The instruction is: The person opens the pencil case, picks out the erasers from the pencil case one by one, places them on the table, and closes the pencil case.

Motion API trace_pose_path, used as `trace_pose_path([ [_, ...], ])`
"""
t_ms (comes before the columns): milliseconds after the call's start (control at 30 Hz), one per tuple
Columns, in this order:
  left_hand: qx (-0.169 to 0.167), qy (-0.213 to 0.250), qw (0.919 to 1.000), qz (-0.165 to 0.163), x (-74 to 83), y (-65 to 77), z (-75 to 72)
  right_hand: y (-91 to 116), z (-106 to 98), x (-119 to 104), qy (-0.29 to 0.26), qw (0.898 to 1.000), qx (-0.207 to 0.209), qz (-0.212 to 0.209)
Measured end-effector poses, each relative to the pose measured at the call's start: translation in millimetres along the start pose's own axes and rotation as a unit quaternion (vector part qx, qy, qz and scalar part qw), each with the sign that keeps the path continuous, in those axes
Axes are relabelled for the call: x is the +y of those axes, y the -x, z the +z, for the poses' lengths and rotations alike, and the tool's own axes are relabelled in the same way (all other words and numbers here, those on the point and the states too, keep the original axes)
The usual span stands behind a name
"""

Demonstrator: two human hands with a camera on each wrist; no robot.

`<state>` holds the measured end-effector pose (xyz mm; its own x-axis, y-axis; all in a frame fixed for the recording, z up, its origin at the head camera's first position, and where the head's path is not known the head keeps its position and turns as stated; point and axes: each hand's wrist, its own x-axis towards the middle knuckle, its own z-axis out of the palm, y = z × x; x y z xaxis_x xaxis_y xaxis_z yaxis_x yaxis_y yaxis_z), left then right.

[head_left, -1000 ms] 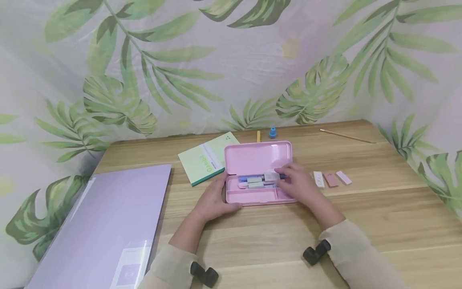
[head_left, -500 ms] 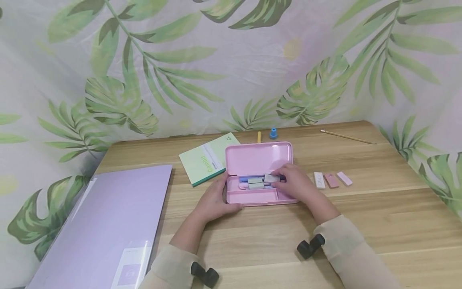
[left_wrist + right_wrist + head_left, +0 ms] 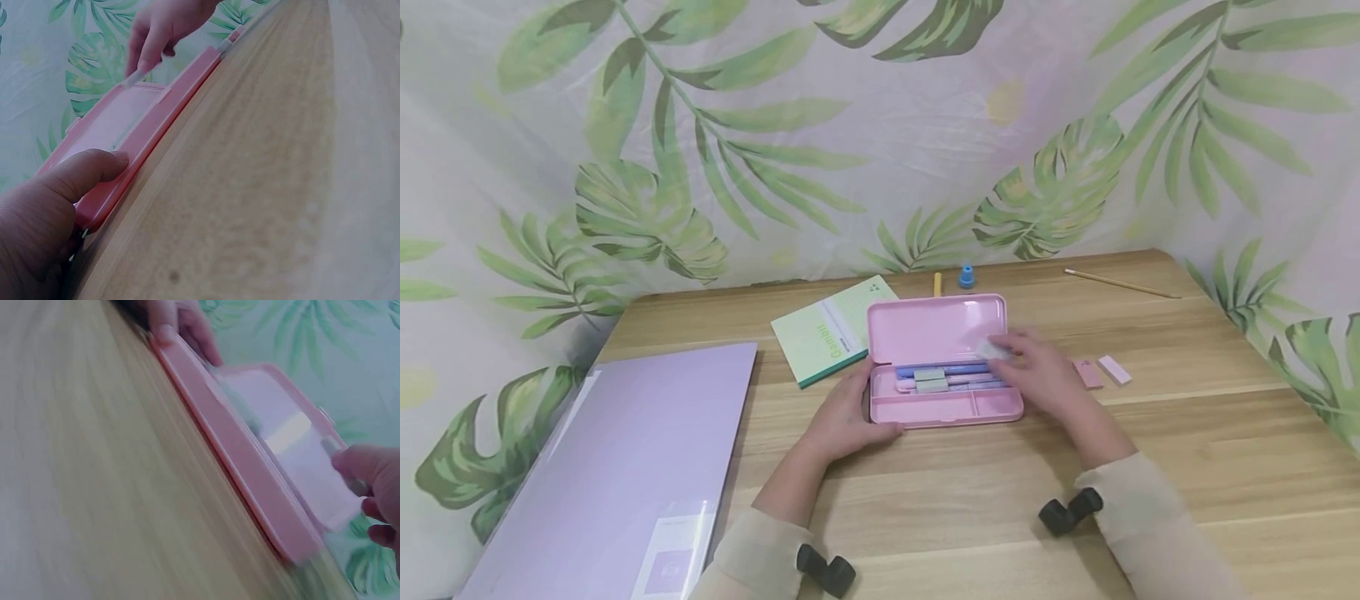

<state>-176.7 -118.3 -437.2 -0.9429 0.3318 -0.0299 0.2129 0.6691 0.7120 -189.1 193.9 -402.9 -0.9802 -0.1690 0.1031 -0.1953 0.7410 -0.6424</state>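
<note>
My left hand (image 3: pixel 844 421) grips the left end of an open pink pencil case (image 3: pixel 921 408), its thumb on the front edge. In my right hand (image 3: pixel 1043 379), thumb and fingers pinch a small grey eraser (image 3: pixel 991 350), held over the case's right part in front of the raised lid. The right wrist view shows this eraser (image 3: pixel 331 447) as a thin flat piece between thumb and fingers. Blue and pink pens (image 3: pixel 966 379) lie in the case's back compartment, with two grey blocks (image 3: pixel 931 380) across them. Both front compartments show bare pink bottoms.
Right of the case lie a dark pink eraser (image 3: pixel 1087 374) and a light pink one (image 3: pixel 1115 370). Behind are a pencil (image 3: pixel 1120 283), a blue cone-shaped piece (image 3: pixel 967 277) and a yellow stick (image 3: pixel 937 284). A green notebook (image 3: pixel 831 329) and a large purple folder (image 3: pixel 625 458) lie left.
My right hand has lifted the grey eraser off the pens and moved up and right with it. It now hides the white eraser on the table. The left hand has stayed put.
</note>
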Motion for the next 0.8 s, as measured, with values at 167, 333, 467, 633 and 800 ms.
trace_pose_path([
  [167, -0.002, 0.0, 1.0, 0.002, 0.2, -1.3, 0.1, 22.1, -35.4, 43.4, 0.002, 0.994, 0.092, 0.067],
  [333, -0.003, 0.002, 1.0, -0.002, -0.2, -1.2, 0.2, 42.1, -62.3, 85.8, 0.027, 0.983, 0.13, 0.13],
  [467, -0.001, 0.001, 1.0, 0.0, -1.0, -0.9, 0.8, 47.4, -71.4, 104.3, 0.043, 0.979, 0.127, 0.156],
  [633, 0.001, 0.01, 0.9999, 0.003, -1.5, -0.5, 1.1, 48.3, -72.7, 114.5, 0.052, 0.978, 0.122, 0.16],
  [800, 0.001, 0.01, 0.9999, 0.003, -1.6, -1.0, 1.0, 48.1, -71.6, 122.0, 0.049, 0.979, 0.085, 0.178],
])
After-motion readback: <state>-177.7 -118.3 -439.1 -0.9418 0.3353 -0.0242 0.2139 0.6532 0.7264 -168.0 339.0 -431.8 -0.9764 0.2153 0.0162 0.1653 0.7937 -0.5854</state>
